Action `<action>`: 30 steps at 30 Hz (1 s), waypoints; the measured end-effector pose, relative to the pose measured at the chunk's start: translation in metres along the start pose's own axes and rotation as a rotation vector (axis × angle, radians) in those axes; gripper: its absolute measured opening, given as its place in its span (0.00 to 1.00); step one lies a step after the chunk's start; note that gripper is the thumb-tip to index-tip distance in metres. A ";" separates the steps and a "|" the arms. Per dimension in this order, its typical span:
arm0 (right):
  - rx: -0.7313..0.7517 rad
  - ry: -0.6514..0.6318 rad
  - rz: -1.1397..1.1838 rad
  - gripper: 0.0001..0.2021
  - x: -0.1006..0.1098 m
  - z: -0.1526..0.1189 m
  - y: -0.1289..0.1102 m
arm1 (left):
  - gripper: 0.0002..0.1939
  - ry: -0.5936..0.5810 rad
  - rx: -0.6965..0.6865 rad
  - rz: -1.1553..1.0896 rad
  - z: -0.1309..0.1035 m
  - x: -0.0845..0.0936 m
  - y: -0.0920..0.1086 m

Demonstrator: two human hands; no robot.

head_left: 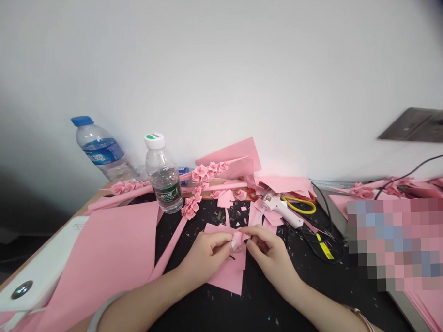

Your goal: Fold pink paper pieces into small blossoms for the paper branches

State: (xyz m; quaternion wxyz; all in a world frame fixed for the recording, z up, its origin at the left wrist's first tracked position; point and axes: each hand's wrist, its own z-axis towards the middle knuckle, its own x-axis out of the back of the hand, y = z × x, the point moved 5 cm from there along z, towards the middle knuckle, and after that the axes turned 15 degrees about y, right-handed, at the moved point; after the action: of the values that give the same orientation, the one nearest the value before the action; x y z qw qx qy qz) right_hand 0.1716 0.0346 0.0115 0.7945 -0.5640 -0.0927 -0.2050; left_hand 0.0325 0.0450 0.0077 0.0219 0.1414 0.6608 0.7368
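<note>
A small folded pink paper flower [239, 239] is pinched between my two hands over the black work surface. My left hand [210, 251] grips its left side between thumb and fingers. On the other side, the fingertips of my right hand [267, 249] press the flower's edge. Pink paper sheets [230, 277] lie beneath the hands. Just behind them are paper scraps and a white glue gun [283, 208]. Pink paper stems with clustered paper flowers [192, 206] rest behind and left of my left hand.
A clear bottle with a white cap [164, 180] and a blue-capped bottle [101, 151] stand at the back left. Large pink sheets [115, 242] partly cover a white device [39, 264] at left. Yellow-handled scissors [305, 206] and black cables [330, 220] lie right of the glue gun.
</note>
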 end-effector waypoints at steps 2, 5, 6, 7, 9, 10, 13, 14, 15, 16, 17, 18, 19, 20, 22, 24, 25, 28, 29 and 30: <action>0.015 0.002 0.030 0.12 0.001 0.000 -0.002 | 0.14 -0.010 0.028 -0.050 0.001 -0.001 0.000; 0.070 -0.027 0.054 0.11 0.000 0.000 -0.006 | 0.13 -0.048 0.071 -0.095 0.001 -0.003 -0.003; 0.087 -0.039 0.051 0.11 0.000 -0.001 -0.007 | 0.13 -0.058 0.085 -0.093 0.001 -0.004 -0.004; 0.098 -0.047 0.043 0.11 -0.001 -0.001 -0.008 | 0.13 -0.062 0.097 -0.087 0.001 -0.004 -0.006; 0.105 -0.042 0.025 0.12 -0.001 -0.002 -0.008 | 0.14 -0.061 0.121 -0.083 0.000 -0.005 -0.009; 0.104 -0.030 0.016 0.12 -0.001 -0.002 -0.007 | 0.14 -0.063 0.129 -0.089 0.000 -0.005 -0.009; 0.109 -0.006 0.008 0.11 0.000 -0.002 -0.006 | 0.14 -0.086 0.143 -0.133 -0.002 -0.007 -0.009; 0.114 -0.002 0.009 0.11 0.000 -0.002 -0.006 | 0.14 -0.094 0.150 -0.156 -0.002 -0.007 -0.009; 0.119 0.004 0.011 0.11 0.000 -0.001 -0.006 | 0.13 -0.103 0.161 -0.184 -0.002 -0.008 -0.009; 0.123 0.008 0.010 0.11 0.001 -0.001 -0.006 | 0.12 -0.109 0.177 -0.219 -0.002 -0.009 -0.009; 0.126 0.013 0.009 0.11 0.001 -0.001 -0.007 | 0.12 -0.114 0.199 -0.256 -0.002 -0.009 -0.009; 0.127 0.019 0.008 0.10 0.002 -0.001 -0.006 | 0.12 -0.118 0.230 -0.291 -0.001 -0.010 -0.009; 0.129 0.025 0.008 0.10 0.002 -0.001 -0.006 | 0.12 -0.118 0.267 -0.322 -0.001 -0.010 -0.010; 0.131 0.032 0.010 0.09 0.003 -0.001 -0.006 | 0.13 -0.114 0.305 -0.346 0.000 -0.009 -0.012; 0.130 0.045 0.017 0.09 0.004 -0.001 -0.006 | 0.15 -0.102 0.369 -0.374 0.000 -0.008 -0.015; 0.131 0.053 0.022 0.08 0.004 -0.001 -0.006 | 0.15 -0.093 0.388 -0.388 0.000 -0.007 -0.017; 0.135 0.056 0.022 0.08 0.004 -0.001 -0.006 | 0.15 -0.092 0.392 -0.392 0.000 -0.007 -0.018; 0.174 0.055 0.008 0.08 0.004 -0.001 -0.006 | 0.15 -0.089 0.393 -0.393 0.000 -0.006 -0.018; 0.192 0.049 -0.002 0.08 0.003 -0.002 -0.006 | 0.15 -0.083 0.388 -0.390 0.000 -0.006 -0.018; 0.212 0.042 -0.014 0.08 0.003 -0.002 -0.006 | 0.14 -0.075 0.383 -0.388 0.000 -0.006 -0.017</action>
State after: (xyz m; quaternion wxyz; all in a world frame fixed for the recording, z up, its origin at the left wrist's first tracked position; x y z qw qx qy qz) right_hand 0.1714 0.0305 0.0171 0.8500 -0.4717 -0.1012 -0.2114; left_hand 0.0354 0.0455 -0.0103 0.1599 0.0409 0.8015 0.5747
